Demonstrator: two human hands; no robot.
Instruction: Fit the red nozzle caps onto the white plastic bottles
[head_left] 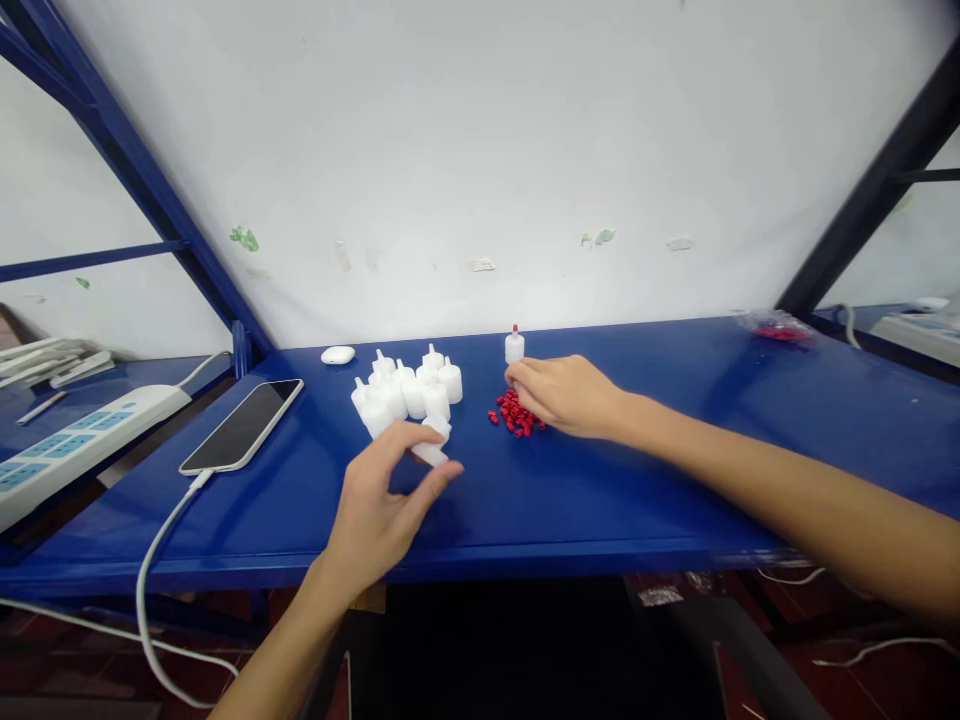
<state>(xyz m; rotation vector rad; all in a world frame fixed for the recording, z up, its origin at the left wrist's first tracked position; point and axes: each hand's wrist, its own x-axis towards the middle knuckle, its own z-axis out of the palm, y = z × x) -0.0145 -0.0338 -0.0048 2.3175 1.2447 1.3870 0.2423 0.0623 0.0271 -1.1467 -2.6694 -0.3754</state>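
While left grip point(377, 503) holds bottle point(430, 454), right grip point(568, 396) at red caps point(513, 412)

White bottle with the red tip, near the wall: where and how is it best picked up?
The bottle is probably best pinched around its wide body, coming from the left: it stands upright, its red tip looks narrow, and the right hand crowds its front and right.

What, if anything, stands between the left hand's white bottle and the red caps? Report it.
Nothing visible: only blue tabletop shows between the white bottle in the left hand and the red caps. The other bottles cluster beyond it, mostly leftward; the right hand is at the caps' right side.
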